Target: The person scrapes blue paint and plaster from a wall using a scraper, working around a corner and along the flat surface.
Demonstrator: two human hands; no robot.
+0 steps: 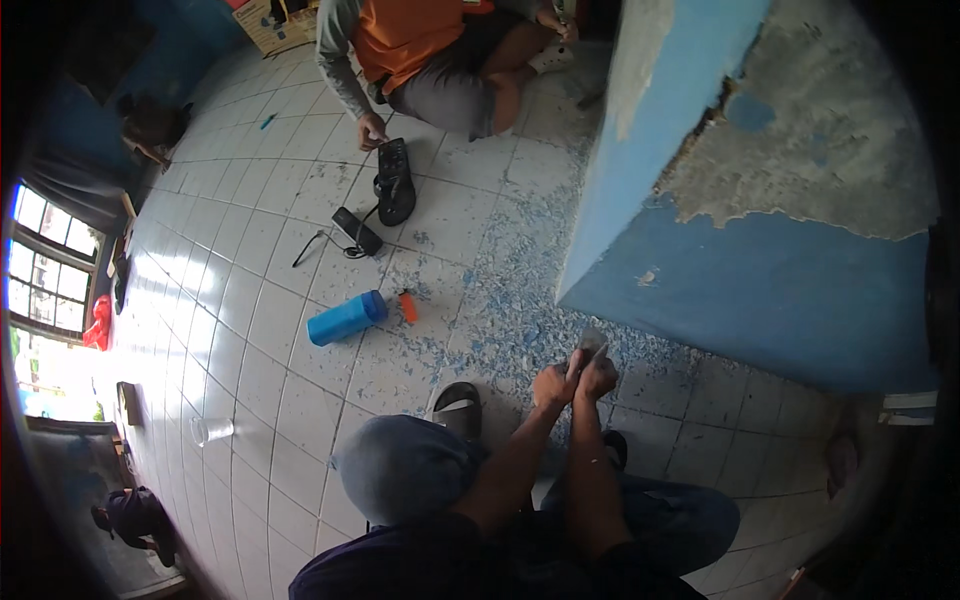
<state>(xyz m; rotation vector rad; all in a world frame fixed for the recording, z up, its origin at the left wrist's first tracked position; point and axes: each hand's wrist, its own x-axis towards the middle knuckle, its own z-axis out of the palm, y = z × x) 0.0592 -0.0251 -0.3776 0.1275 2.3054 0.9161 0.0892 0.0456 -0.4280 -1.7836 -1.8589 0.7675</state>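
A scraper with a flat grey blade (592,338) points away from me, over the paint-littered floor near the foot of the wall corner. Its handle is hidden, with my left hand (553,385) and my right hand (598,377) pressed together around it. Both of my forearms reach forward between my bent knees. Blue and whitish paint flakes (517,300) are scattered thickly over the white tiles around the blade and along the wall. The blue wall (765,292) rises just ahead and to the right, with a large patch (832,127) of bare grey plaster.
Ahead, a seated person (420,52) touches a black power strip (392,157) that overlaps a black sandal (396,202). A black adapter (357,231), a blue bottle (346,318), an orange object (407,306) and a clear cup (212,430) lie on the floor. Others crouch at far left.
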